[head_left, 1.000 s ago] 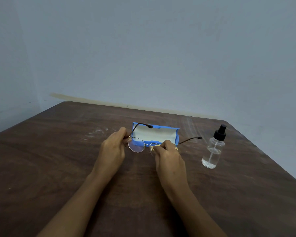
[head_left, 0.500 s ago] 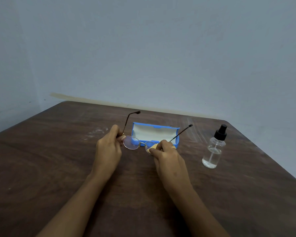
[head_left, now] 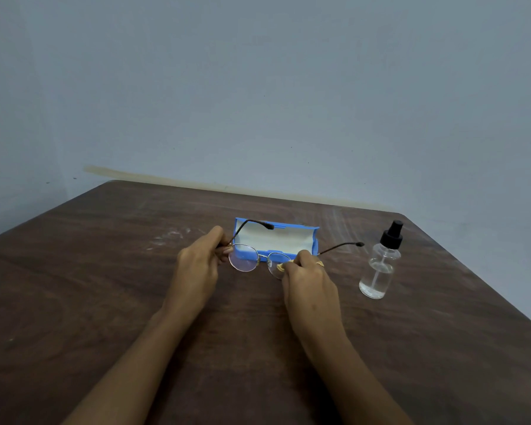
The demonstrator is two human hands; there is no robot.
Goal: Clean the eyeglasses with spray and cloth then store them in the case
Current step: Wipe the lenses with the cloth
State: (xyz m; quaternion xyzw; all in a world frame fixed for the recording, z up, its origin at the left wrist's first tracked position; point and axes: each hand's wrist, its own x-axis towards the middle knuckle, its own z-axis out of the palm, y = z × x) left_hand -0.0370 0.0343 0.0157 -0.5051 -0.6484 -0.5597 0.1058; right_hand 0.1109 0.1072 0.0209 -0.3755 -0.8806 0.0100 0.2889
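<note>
Round thin-framed eyeglasses with dark temples unfolded are held above the table, in front of the case. My left hand pinches the frame at its left hinge. My right hand presses a small yellow cloth against the right lens, and most of the cloth is hidden under the fingers. The blue eyeglass case lies open behind the glasses, its pale lining facing me. A clear spray bottle with a black pump top stands upright to the right of my right hand.
The dark brown wooden table fills the lower view, with pale scuff marks left of the case. A grey-blue wall rises close behind the table's far edge. The table's right edge runs diagonally past the bottle.
The glasses tilted up half a second ago, temples pointing upward, and have tipped back down so the temples lie nearly level again. My right hand keeps rubbing the right lens.
</note>
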